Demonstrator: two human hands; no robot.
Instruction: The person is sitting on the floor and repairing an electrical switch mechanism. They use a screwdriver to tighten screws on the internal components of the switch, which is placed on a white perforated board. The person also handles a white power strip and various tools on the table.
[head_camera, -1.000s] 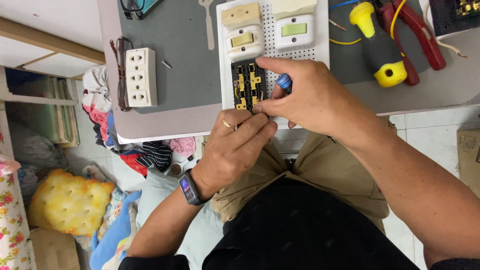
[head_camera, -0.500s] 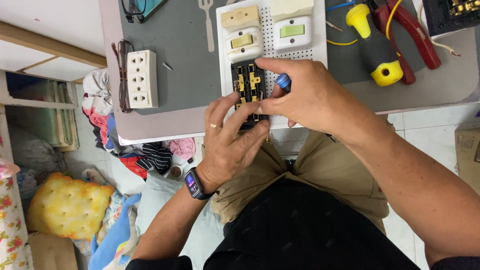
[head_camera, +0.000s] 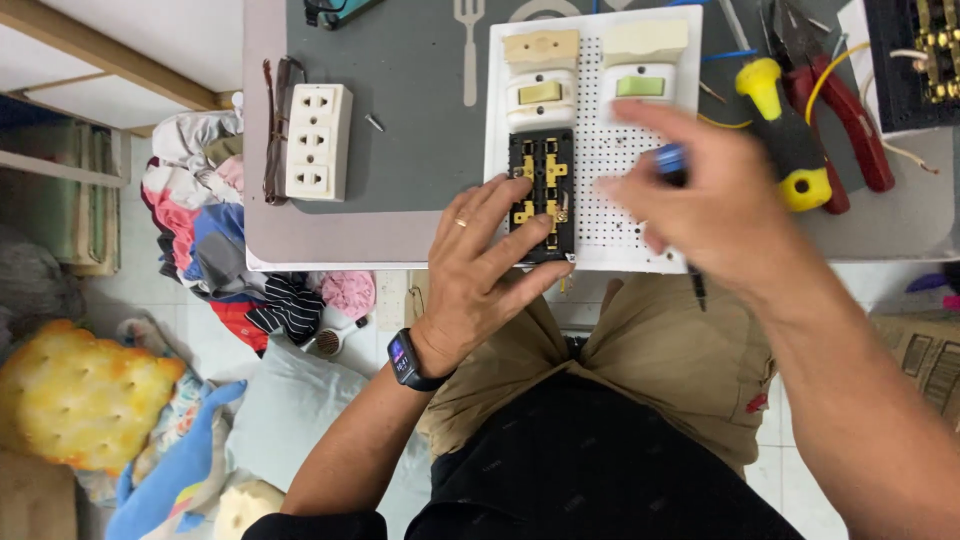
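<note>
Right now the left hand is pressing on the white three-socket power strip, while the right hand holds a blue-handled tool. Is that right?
Not quite. In the head view the left hand presses on the black socket module with brass contacts on the white perforated board. The white power strip lies untouched. The right hand does hold a blue-handled tool.

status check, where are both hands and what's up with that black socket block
Left hand flat on black socket block, fingers pinning it to white perforated board. Right hand blurred, gripping blue-handled tool. Yellow-handled screwdriver lies alongside.
</note>
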